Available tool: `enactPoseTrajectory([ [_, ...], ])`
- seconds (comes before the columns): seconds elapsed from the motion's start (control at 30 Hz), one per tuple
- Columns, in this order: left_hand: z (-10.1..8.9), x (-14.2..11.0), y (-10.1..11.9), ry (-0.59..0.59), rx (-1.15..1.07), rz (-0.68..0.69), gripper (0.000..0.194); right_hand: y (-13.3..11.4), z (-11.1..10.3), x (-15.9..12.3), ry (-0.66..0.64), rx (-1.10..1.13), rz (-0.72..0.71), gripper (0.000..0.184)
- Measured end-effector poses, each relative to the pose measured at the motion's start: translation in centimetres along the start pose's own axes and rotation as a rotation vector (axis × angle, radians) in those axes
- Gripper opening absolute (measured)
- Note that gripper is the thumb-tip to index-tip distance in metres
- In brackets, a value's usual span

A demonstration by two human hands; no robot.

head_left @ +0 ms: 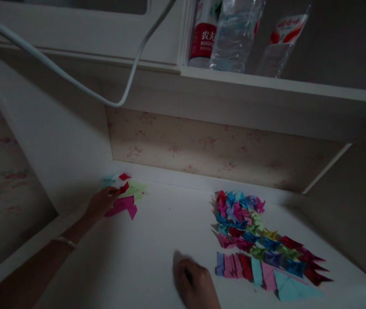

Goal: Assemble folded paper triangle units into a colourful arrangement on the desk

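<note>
At the far left of the white tabletop, my left hand [101, 201] pinches a small piece of red folded paper [124, 188]. Around it lie light green folded paper [136, 189], magenta folded paper [121, 206], a second red piece [125, 176] and a pale blue piece [109, 180]. My right hand [197, 281] rests at the front middle of the tabletop, curled into a loose fist with nothing visible in it. To its right is a row of flat folded strips [234, 266], ending in a light blue folded sheet [294, 285].
Several colourful origami pieces [243, 223] stand in rows at the right. Overhead, a shelf [266, 86] holds plastic bottles [234, 34], and a white cable [73, 81] hangs down in front. White side panels enclose the tabletop [157, 240].
</note>
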State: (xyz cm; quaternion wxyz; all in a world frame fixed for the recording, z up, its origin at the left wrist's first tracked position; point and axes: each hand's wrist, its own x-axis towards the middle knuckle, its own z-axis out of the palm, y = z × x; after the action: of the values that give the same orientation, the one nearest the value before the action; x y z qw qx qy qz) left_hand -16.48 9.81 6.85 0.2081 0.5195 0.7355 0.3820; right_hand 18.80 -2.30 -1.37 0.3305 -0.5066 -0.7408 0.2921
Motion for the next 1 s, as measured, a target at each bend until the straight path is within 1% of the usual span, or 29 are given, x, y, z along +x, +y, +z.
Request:
enactPoseTrajectory([
  [0.03,0.6,-1.7,0.4,-0.016,-0.067,-0.010,0.038,-0.2,-0.2,-0.1,-0.001,0.035,0.004,0.024],
  [0.1,2.0,-5.7,1.4,-0.092,-0.236,-0.002,0.038,-0.6,-0.6,-0.3,-0.002,0.123,0.025,0.024],
  [0.23,5.8,-14.0,4.3,-0.181,-0.444,-0.027,0.035,-0.6,-1.1,-0.8,0.044,0.386,0.133,0.031],
  [0.3,8.2,-17.1,5.7,-0.272,-0.536,-0.001,0.037,-0.4,-1.2,-1.0,0.090,0.554,0.208,0.036],
  [0.37,10.6,-19.2,6.7,-0.360,-0.596,0.010,0.039,-0.3,-1.3,-1.1,0.128,0.703,0.243,0.039],
  [0.47,13.5,-20.5,7.7,-0.437,-0.644,0.018,0.043,-0.3,-1.4,-1.1,0.142,0.810,0.222,0.040],
  [0.5,14.1,-20.6,7.9,-0.444,-0.655,0.015,0.043,-0.3,-1.4,-1.0,0.140,0.824,0.218,0.039],
  [0.57,14.8,-20.6,7.9,-0.433,-0.674,-0.001,0.045,-0.3,-1.3,-0.9,0.145,0.837,0.221,0.039],
  [0.67,14.6,-20.5,7.4,-0.399,-0.690,-0.026,0.047,-0.4,-1.3,-0.8,0.147,0.818,0.216,0.041],
  [0.8,14.0,-20.2,6.5,-0.375,-0.636,-0.041,0.051,-0.8,-1.4,-0.8,0.149,0.721,0.183,0.039],
  [1.0,14.4,-20.2,6.0,-0.409,-0.602,-0.058,0.049,-0.8,-1.6,-0.8,0.193,0.742,0.196,0.037],
])
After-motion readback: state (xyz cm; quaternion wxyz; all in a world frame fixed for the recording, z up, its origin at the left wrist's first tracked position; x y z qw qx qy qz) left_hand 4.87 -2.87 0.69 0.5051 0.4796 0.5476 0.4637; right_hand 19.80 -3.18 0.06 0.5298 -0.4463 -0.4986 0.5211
